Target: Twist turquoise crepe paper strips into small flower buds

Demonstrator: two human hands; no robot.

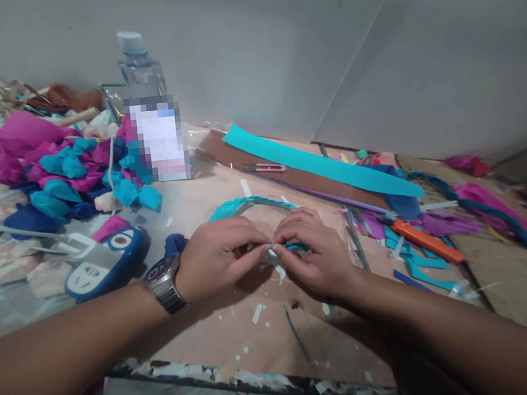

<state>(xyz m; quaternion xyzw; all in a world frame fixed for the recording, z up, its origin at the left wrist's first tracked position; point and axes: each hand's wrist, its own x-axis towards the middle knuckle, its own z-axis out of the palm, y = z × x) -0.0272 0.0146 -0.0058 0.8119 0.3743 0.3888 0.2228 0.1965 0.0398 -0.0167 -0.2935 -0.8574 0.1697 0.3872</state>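
Wall and tabletop, head view: grey wall (255,68) behind a littered wooden tabletop (255,360).
Left hand (222,251): thumb and fingertips pinched on a turquoise-wrapped band (227,209); wristwatch (167,284) above it.
Right hand (315,245): pinched on the same band, fingertips against the left's.
Band: arcs just beyond both hands, mid-table.
Left side: crumpled crepe paper (62,161), plastic bottle (142,72).
Right side: turquoise sheet (325,165), orange box cutter (429,242).

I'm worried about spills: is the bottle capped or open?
Capped: a white cap sits on top of the bottle. How full it is, I cannot tell.
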